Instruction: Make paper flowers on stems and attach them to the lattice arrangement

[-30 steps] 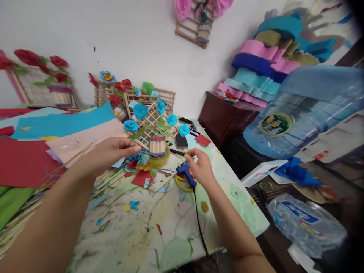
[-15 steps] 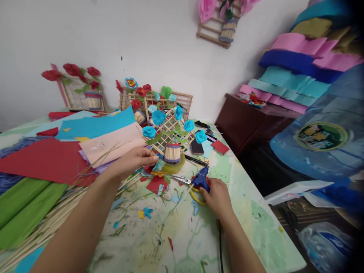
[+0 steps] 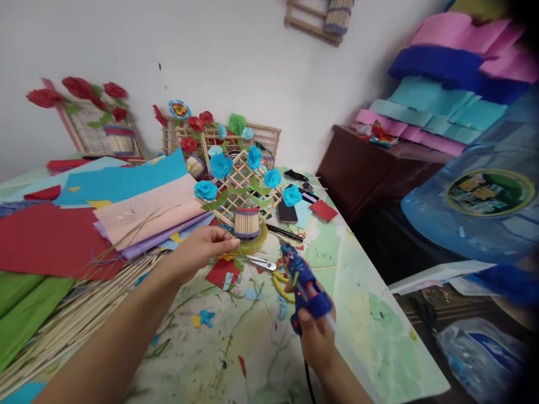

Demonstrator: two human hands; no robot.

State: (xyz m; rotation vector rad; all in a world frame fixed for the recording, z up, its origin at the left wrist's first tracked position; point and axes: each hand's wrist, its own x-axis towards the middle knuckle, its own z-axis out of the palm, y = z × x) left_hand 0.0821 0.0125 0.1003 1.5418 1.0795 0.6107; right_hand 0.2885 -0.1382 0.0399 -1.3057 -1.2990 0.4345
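**Glue gun in right hand, left hand apart**

Gun: blue body, red light on the side, messy front end, translucent glue stick out the back, black cord below. Sits at 5 o'clock of my view, nozzle toward 11. My right hand is wrapped round its grip. My left, at 8 o'clock: thumb and finger pinched together, can't tell on what. From the gun: scissors at 10, blue-flowered lattice at 11.
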